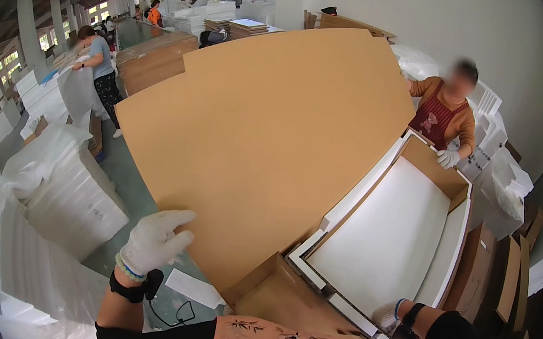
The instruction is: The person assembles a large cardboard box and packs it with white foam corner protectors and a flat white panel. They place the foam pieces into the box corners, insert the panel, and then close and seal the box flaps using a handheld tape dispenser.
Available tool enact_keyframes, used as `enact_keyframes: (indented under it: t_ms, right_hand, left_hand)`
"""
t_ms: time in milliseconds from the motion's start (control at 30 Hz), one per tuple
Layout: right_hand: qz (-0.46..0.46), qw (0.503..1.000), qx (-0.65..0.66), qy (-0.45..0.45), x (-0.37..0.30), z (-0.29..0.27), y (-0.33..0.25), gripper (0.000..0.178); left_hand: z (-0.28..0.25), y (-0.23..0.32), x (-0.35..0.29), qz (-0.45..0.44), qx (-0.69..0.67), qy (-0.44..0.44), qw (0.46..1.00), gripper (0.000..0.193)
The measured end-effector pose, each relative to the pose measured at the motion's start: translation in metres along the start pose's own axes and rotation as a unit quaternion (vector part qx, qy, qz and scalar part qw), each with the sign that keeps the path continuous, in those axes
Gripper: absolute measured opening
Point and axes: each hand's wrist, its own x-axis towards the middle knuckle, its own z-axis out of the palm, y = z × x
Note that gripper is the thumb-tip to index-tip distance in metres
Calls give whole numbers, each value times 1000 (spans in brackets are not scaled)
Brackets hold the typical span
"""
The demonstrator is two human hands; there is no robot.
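Note:
My left hand, in a white knit glove, is over the left edge of a large brown cardboard flap. Its thumb and fingers are apart with nothing between them. At the near end of a white tray-like piece with brown inner sides and a white foam border, my gloved right hand is curled at the rim, its fingertips partly hidden. The piece lies in or over an open cardboard box, beside the raised flap. At the far end, a co-worker's gloved hand rests on the rim.
The co-worker in a red striped apron stands at the far right. Wrapped white foam stacks stand on the left, and cardboard pieces lean on the right. Another person works farther back left. A white block lies below my left hand.

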Motion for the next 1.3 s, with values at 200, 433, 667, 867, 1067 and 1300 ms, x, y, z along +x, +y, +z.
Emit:
enact_keyframes:
  t_ms: [200,433,667,867,1067,1300]
  right_hand:
    - [0,984,-119,135,99,29,128,24]
    - [29,932,-56,358,-57,14,-26,54]
    - [-20,630,48,775,-101,132,-103,49]
    - [217,464,-3,859,24,285,-93,37]
    - [334,588,183,713,92,360,-156,60]
    - [252,614,298,686,84,345,-226,51]
  left_hand:
    - [9,16,-28,168,54,2,984,33]
    - [3,-17,-84,57,-75,-13,995,30]
    - [39,-179,-48,-120,3,130,984,36]
    - [134,-232,-21,-19,217,-78,973,49]
    - [162,-256,-28,52,302,-196,931,56]
    - [137,-322,-50,55,293,-215,930,63]
